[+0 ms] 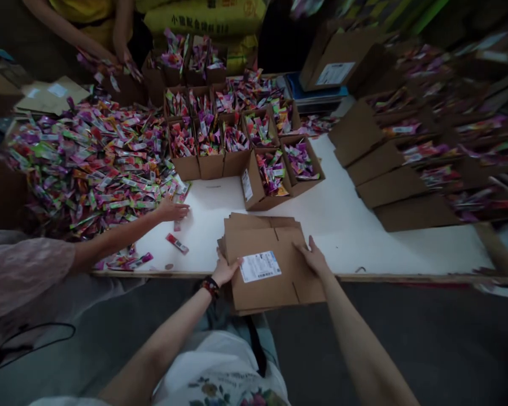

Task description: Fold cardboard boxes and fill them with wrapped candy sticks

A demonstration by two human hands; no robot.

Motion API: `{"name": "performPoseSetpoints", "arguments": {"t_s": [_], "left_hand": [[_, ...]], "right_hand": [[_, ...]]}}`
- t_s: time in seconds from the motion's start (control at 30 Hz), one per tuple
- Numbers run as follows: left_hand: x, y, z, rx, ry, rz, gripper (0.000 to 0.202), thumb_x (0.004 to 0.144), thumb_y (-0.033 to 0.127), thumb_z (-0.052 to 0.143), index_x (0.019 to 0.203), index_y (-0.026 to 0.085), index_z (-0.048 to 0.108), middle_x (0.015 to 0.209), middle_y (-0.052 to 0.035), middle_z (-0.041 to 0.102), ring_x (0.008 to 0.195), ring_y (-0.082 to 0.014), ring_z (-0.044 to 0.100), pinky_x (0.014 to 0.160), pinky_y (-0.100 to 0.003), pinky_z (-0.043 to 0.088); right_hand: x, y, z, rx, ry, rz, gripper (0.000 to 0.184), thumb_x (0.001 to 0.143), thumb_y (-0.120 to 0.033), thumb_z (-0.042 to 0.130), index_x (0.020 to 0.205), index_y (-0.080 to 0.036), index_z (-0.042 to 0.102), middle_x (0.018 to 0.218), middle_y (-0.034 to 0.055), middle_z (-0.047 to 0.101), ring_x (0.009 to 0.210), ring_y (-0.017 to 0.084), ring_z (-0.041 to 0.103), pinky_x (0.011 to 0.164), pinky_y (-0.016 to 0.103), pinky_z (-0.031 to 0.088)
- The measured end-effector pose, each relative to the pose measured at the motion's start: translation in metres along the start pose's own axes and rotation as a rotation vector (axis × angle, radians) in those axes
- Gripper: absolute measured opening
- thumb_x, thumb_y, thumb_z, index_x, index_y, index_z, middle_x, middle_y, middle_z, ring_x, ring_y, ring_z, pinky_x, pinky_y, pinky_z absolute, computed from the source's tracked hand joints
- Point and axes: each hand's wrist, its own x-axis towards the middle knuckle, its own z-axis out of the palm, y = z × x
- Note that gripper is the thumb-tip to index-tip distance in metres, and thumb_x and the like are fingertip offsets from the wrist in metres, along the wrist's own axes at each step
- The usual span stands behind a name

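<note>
Two-deep or thicker, hard to tell: one stack of flattened cardboard cartons (271, 276), white label (259, 266) uppermost, at the near edge of the tabletop (342, 237), between left hand (226, 268) and right hand (314, 256). Each grip spread on the cardboard, clenched or merely resting impossible to tell. Beyond, open cartons (211, 166) packed with sachets (271, 172); leftward, a sachet heap (88, 163) just beside a co-worker's hand (173, 210).
</note>
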Motion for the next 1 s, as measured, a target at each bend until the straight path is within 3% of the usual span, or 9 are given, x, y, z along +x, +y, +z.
{"name": "performPoseSetpoints", "arguments": {"t_s": [0.1,0.17,0.27,0.37,0.43,0.53,0.67,0.8,1.0], "left_hand": [[-0.005,0.008,0.018,0.232,0.097,0.007,0.121,0.079,0.058,0.062,0.149,-0.005,-0.014,0.157,-0.0315,-0.011,0.149,-0.0356,0.008,0.120,-0.040,0.020],[-0.011,0.013,0.029,0.327,0.130,0.054,0.117,0.080,0.060,0.058,0.150,-0.005,-0.009,0.157,-0.0313,-0.011,0.148,-0.0376,0.008,0.120,-0.043,0.020],[-0.019,0.025,0.033,0.377,0.142,0.076,0.116,0.078,0.063,0.059,0.153,0.002,-0.004,0.158,-0.0276,-0.009,0.147,-0.0425,0.005,0.116,-0.056,0.019],[-0.033,0.042,0.002,0.183,0.188,0.154,0.109,0.074,0.060,0.065,0.154,0.011,0.008,0.161,-0.0228,0.000,0.148,-0.0396,0.004,0.117,-0.057,0.017],[-0.050,0.051,-0.040,-0.073,0.201,0.324,0.095,0.073,0.055,0.069,0.148,0.014,0.027,0.156,-0.0210,0.026,0.144,-0.0332,0.027,0.117,-0.046,0.028],[-0.082,0.054,-0.119,-0.371,0.318,0.448,0.069,0.068,0.052,0.074,0.124,0.016,0.053,0.126,-0.0131,0.061,0.115,-0.0254,0.057,0.103,-0.036,0.045],[-0.111,0.036,-0.205,-0.555,0.717,0.343,0.057,0.062,0.058,0.076,0.100,0.018,0.063,0.106,-0.0056,0.066,0.096,-0.0176,0.060,0.080,-0.025,0.049],[-0.115,0.012,-0.236,-0.745,0.761,0.200,0.049,0.054,0.053,0.081,0.081,0.018,0.059,0.079,0.0021,0.061,0.069,-0.0100,0.055,0.058,-0.019,0.041],[-0.124,0.003,-0.255,-0.810,0.848,0.251,0.043,0.049,0.038,0.083,0.074,0.017,0.054,0.078,0.0022,0.065,0.074,-0.0106,0.058,0.063,-0.019,0.040]], "right_hand": [[-0.007,-0.012,0.000,-0.082,0.051,0.057,0.073,0.070,-0.046,0.070,0.129,-0.006,0.056,0.130,0.0224,0.060,0.125,0.032,0.053,0.106,0.042,0.038],[-0.013,-0.017,-0.006,-0.075,0.082,0.129,0.070,0.069,-0.045,0.071,0.125,-0.006,0.058,0.127,0.0229,0.062,0.120,0.032,0.056,0.104,0.043,0.040],[-0.024,-0.030,-0.027,-0.042,0.224,0.179,0.071,0.068,-0.046,0.070,0.124,-0.006,0.056,0.122,0.0241,0.063,0.113,0.031,0.060,0.098,0.044,0.044],[-0.049,-0.057,-0.048,0.237,0.278,0.134,0.072,0.058,-0.050,0.077,0.116,-0.013,0.056,0.102,0.0160,0.069,0.090,0.028,0.066,0.081,0.043,0.052],[-0.077,-0.082,-0.046,0.488,0.188,0.035,0.067,0.055,-0.050,0.080,0.109,-0.018,0.056,0.092,0.0091,0.069,0.079,0.023,0.066,0.073,0.039,0.054],[-0.126,-0.120,-0.005,0.681,0.076,-0.179,0.057,0.059,-0.045,0.081,0.103,-0.022,0.054,0.089,0.0028,0.068,0.079,0.017,0.065,0.076,0.032,0.053],[-0.168,-0.152,0.085,0.696,-0.121,-0.268,0.044,0.058,-0.043,0.080,0.087,-0.020,0.057,0.081,0.0007,0.066,0.076,0.017,0.062,0.076,0.031,0.051],[-0.184,-0.171,0.141,0.728,-0.216,-0.250,0.045,0.057,-0.042,0.082,0.088,-0.019,0.059,0.086,0.0010,0.066,0.083,0.018,0.061,0.081,0.033,0.049],[-0.214,-0.207,0.168,0.640,-0.183,-0.233,0.050,0.066,-0.051,0.074,0.101,-0.017,0.061,0.102,0.0052,0.065,0.099,0.022,0.056,0.092,0.036,0.043]]}}
